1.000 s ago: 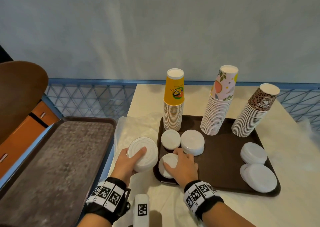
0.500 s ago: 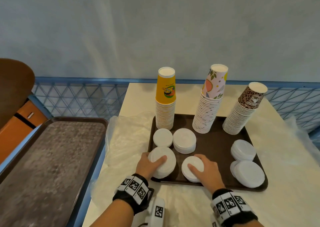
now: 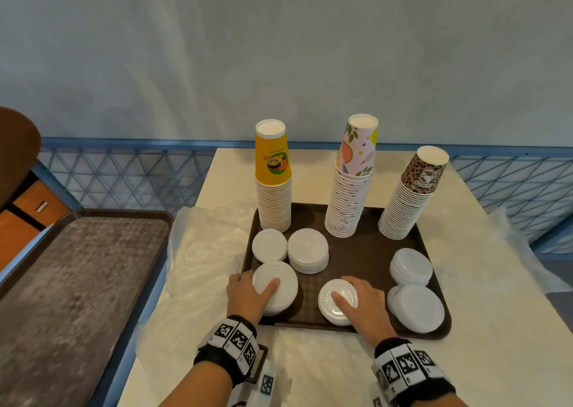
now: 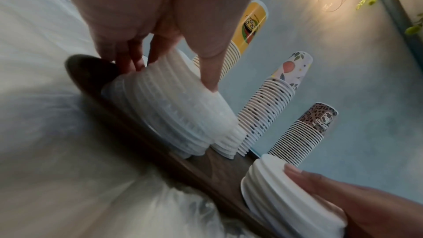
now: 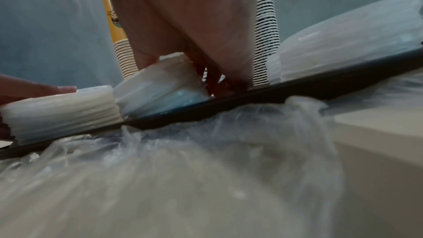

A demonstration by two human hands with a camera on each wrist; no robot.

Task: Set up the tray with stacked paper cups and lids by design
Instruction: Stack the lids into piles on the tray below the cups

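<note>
A brown tray [image 3: 356, 253] on the cream table holds three upside-down cup stacks at its back: yellow [image 3: 273, 186], floral [image 3: 352, 189] and leopard-print [image 3: 407, 205]. White lid stacks stand in front of them: two at the left [image 3: 269, 245] [image 3: 308, 250] and two at the right [image 3: 410, 265] [image 3: 418, 309]. My left hand [image 3: 252, 289] grips a lid stack [image 3: 280, 278] at the tray's front left corner, thumb on top. My right hand [image 3: 356, 295] grips a smaller lid stack [image 3: 333, 309] at the front middle. The left wrist view shows fingers curled round the left lid stack [image 4: 174, 108].
Crumpled clear plastic bags [image 3: 204, 251] lie on the table left of and in front of the tray. A second, empty brown tray [image 3: 77, 282] sits further left. A blue mesh railing [image 3: 124, 177] runs behind, below a pale wall.
My left hand has carried its lid stack from the plastic at the left onto the tray's front left corner. My right hand has slid its stack rightwards along the tray's front.
</note>
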